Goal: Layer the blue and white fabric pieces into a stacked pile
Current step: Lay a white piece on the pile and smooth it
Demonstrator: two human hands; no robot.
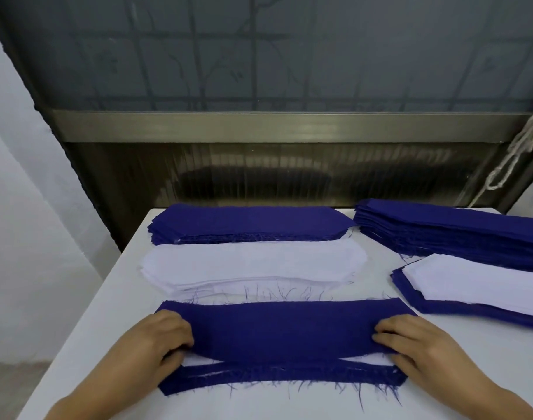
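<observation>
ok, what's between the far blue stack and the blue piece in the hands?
Head view: the white fabric stack lies between the far blue stack and the held blue piece.

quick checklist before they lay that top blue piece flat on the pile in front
1. Left hand grips the top blue piece at its left end: ok.
2. Right hand grips its right end: ok.
3. White piece lies under it, over the bottom blue piece: ok.
4. Top piece lined up with the bottom one: not ok, its near edge is lifted and set back.
5. White piece lying flat with no folds: cannot tell, mostly covered.
6. Supply piles, blue and white, lie apart from the work: ok.
</observation>
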